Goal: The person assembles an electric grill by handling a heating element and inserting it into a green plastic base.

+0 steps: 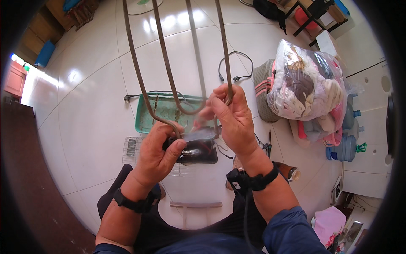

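Both hands (237, 122) curled around metal tubing (227, 63)

the bent rods (162, 44) are dull brown, the box-like part (198, 153) below them glossy black. the tray (141, 120) is teal green, blotched with brown. the floor (93, 110) is shiny white, crossed by thin dark lines. toward its right edge, a grey-brown bag (265, 108) has a small all-over pattern and pink straps, and the jugs (346, 149) are translucent blue. near its lower right corner, a pink cloth (327, 222) bears red flowers. the person's sleeve (292, 230) is navy.
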A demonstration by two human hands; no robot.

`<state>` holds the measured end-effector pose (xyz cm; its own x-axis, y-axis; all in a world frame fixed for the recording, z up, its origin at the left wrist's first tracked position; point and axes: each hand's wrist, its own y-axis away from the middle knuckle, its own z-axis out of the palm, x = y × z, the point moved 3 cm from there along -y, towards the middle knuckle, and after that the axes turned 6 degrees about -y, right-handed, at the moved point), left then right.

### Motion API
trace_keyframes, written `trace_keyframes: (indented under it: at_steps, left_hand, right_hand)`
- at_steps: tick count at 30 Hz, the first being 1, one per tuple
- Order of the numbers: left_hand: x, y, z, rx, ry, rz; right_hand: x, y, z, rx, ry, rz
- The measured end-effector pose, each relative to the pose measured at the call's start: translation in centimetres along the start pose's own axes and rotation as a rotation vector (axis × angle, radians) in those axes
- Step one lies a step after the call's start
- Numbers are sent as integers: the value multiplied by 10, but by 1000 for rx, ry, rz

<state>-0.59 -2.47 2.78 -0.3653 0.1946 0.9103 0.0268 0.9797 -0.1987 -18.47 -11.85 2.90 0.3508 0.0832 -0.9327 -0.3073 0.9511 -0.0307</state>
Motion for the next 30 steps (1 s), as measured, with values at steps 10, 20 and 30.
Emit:
trace_keyframes:
  at_steps: [10, 20, 30]
  left_hand:
    - [0, 0, 1, 10, -69, 34]
    - [-2, -3, 3, -12, -65, 96]
    - [-17, 4, 5, 13, 141, -67]
  right_hand:
    - [-32, -18, -7, 86, -13, 103]
    - [-33, -11, -15, 140, -327, 73]
    - [-35, -5, -7, 7, -285, 91]
